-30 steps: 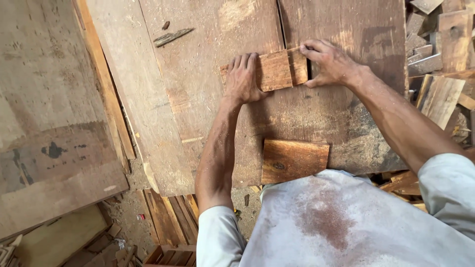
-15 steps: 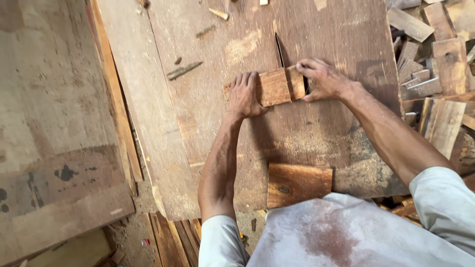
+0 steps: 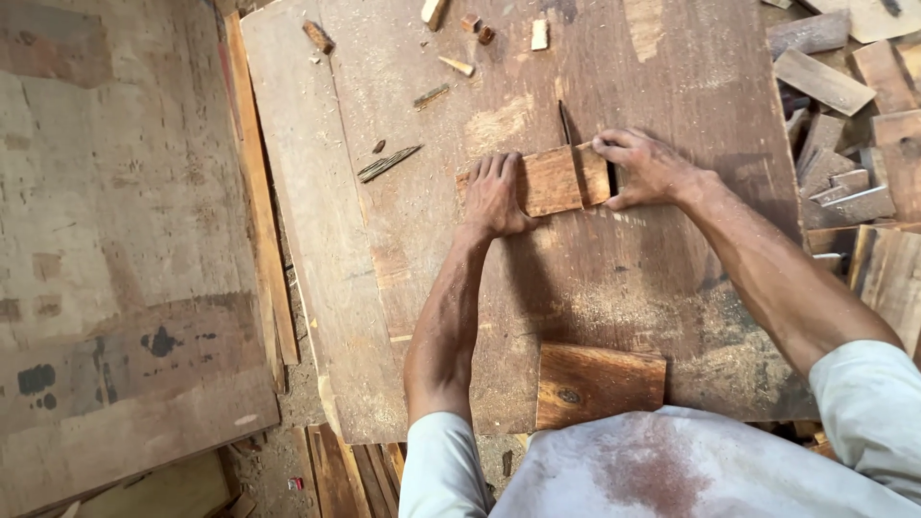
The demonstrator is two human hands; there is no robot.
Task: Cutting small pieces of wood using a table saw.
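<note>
The small reddish wood block (image 3: 552,179) lies flat on the big worn plywood board (image 3: 614,288), near its far half, and you have it pinned from both ends. Your left hand (image 3: 496,195) is laid flat, fingers pressed together, palm down over the block's left end. Your right hand (image 3: 648,169) curls at the right end, fingertips pinching the block's top corner, where a thin dark blade or strip (image 3: 564,123) stands just behind the edge; what it is cannot be told.

Judge this block as light, stiff and dry: it should not bend, but it could slide on the dusty board or split along the grain, and a seam already shows near its right end. Hold it by the long edges or press flat from above, as you do now, and mind splinters at the sawn ends.

A second, darker wood piece (image 3: 600,384) lies near your lap. Chips and splinters (image 3: 459,65) dot the far side, and a heap of offcuts (image 3: 854,115) sits to your right.
</note>
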